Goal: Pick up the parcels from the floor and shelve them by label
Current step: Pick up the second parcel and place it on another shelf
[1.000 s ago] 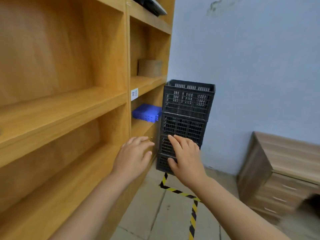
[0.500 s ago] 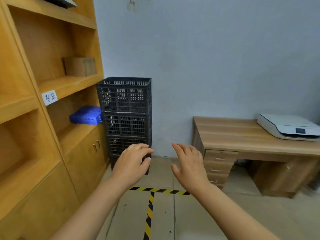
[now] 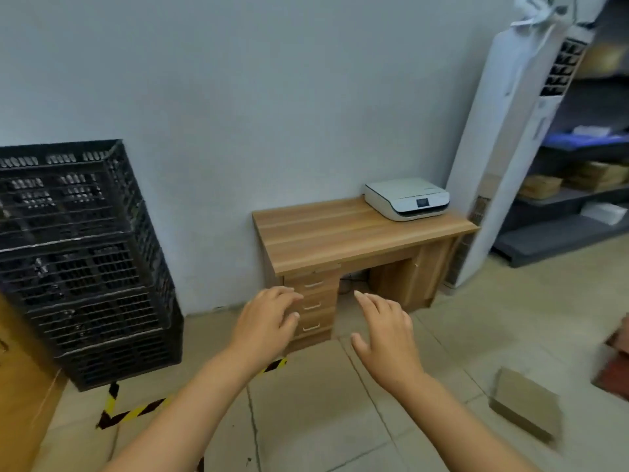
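Both hands out in front, palms down, over the tiled floor. Left hand near centre, fingers loosely curled and spread, holding nothing. Right hand just right of it, fingers splayed open, thumb out to the left, also empty. Hands apart, not touching.

Brown cardboard parcel lies flat on the floor, near right, well apart from the right hand. At the far right edge a reddish-brown parcel, blurred, partly cut off by the frame.

Yellow-black hazard tape on the floor near left, runs under the left forearm. Behind it a stack of black plastic crates, against the wall. Sliver of orange wood cabinet at the left edge, near the crates.

Further back, centre: wooden desk with drawers on its left side, against the grey wall. White printer sits on the desk's far right corner. Right of the desk a tall white standing air conditioner. Far right: dark metal shelving with brown boxes and blue items on it, blurred, labels not readable.
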The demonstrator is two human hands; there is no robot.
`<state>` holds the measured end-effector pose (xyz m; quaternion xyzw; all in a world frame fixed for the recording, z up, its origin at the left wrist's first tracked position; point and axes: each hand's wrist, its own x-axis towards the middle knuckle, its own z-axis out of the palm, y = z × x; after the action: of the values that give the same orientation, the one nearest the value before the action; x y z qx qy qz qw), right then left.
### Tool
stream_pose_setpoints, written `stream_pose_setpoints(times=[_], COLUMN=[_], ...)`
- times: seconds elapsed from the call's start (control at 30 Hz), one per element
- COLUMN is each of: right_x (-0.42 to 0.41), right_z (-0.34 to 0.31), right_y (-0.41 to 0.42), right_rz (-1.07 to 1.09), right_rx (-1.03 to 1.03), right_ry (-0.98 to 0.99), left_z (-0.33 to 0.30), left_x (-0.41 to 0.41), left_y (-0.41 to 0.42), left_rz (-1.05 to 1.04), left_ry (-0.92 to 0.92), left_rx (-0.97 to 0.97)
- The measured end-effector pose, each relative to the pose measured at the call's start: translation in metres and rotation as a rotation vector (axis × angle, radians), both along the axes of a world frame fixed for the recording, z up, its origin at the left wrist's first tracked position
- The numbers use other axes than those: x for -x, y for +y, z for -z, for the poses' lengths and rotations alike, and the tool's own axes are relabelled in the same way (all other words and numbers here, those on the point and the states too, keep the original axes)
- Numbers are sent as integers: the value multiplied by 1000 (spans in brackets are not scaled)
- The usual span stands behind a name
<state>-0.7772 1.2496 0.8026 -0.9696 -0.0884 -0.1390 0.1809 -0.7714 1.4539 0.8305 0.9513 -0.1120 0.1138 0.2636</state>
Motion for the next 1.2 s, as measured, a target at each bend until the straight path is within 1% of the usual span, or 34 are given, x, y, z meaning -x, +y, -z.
stream_pose_setpoints(times=[0.1,0.23,0.47,0.6,0.73,0.87,0.97,1.2], right_x=[-21,-59,-142,-169,-174,-179,-183,-199], right_z=[4,6,8,16,28,36,45,69], right_y=[-42,-82,-104,-121,-154,-196,-233,-336], right_rz=[104,269,445,560,676,775,824,899], right_rx=[27,43,37,23,5,-40,-69,-201], right_ry=[19,51,116,170,235,258,268,259], left_z=[12,26,33,44,58,66,71,77], left_x=[-47,-110,-226,-280,-305,-325,-337,-362], left_y=[-37,-74,-107,-137,-179,-232,-274,-389], left_rz=[119,260,404,491,601,696,762,834], left_ry=[-7,4,58,81,119,136,122,66], left_rx=[48,55,19,-12,-22,-38,-68,-133])
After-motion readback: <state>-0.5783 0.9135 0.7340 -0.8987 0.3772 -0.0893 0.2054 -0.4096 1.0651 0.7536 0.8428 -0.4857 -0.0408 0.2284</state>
